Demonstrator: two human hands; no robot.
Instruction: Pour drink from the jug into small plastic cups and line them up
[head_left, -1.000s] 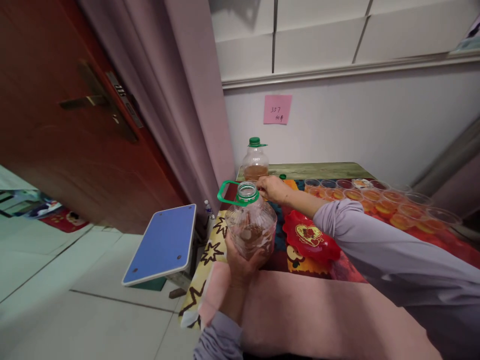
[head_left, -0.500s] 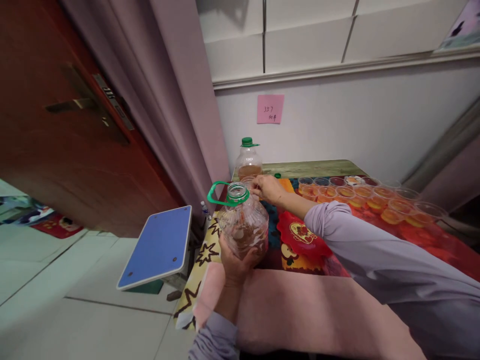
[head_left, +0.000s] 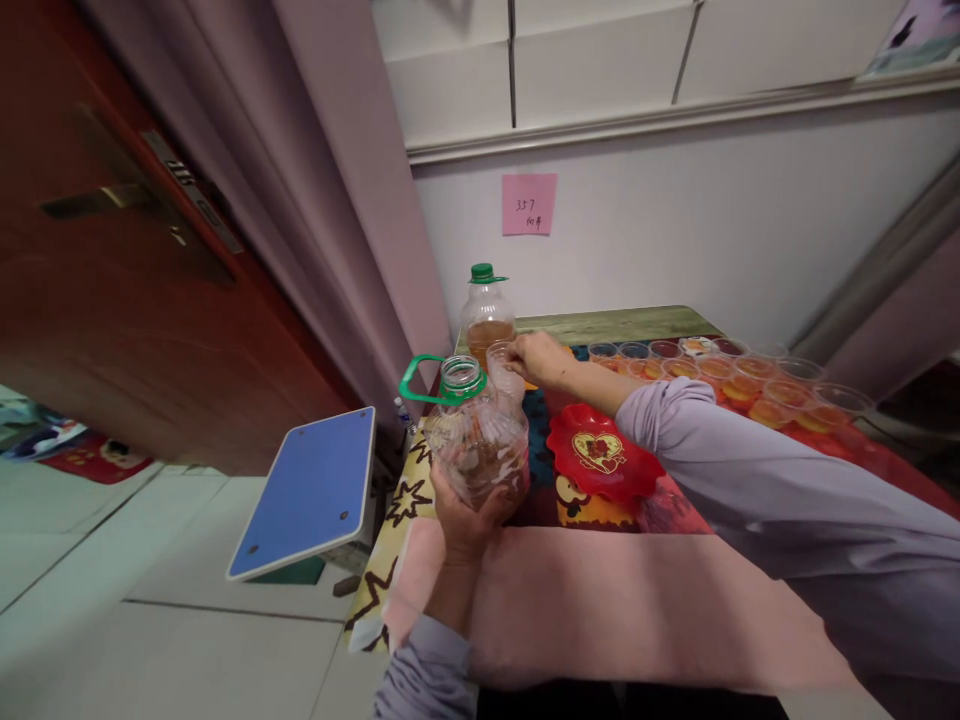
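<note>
A large clear jug (head_left: pixel 480 435) with an open mouth and a green ring handle stands at the left of the table. My left hand (head_left: pixel 472 515) is wrapped round its lower part. Just beyond the jug, my right hand (head_left: pixel 536 360) pinches the rim of a clear plastic cup (head_left: pixel 504 365). Behind that cup stands a second jug (head_left: pixel 489 320), capped in green and holding brownish liquid. A red scalloped plate (head_left: pixel 600 452) with a gold heart lies right of the near jug, below my right forearm.
Rows of clear cups with orange contents (head_left: pixel 739 385) stand on the right of the table. A blue-topped stool (head_left: pixel 307 490) is on the floor at the left. Beyond it are a purple curtain (head_left: pixel 352 180) and a brown door (head_left: pixel 150 330).
The view has shifted slightly. The cup at my right hand now shows more plainly, raised a little beside the jug's mouth. My left hand still holds the near jug.
</note>
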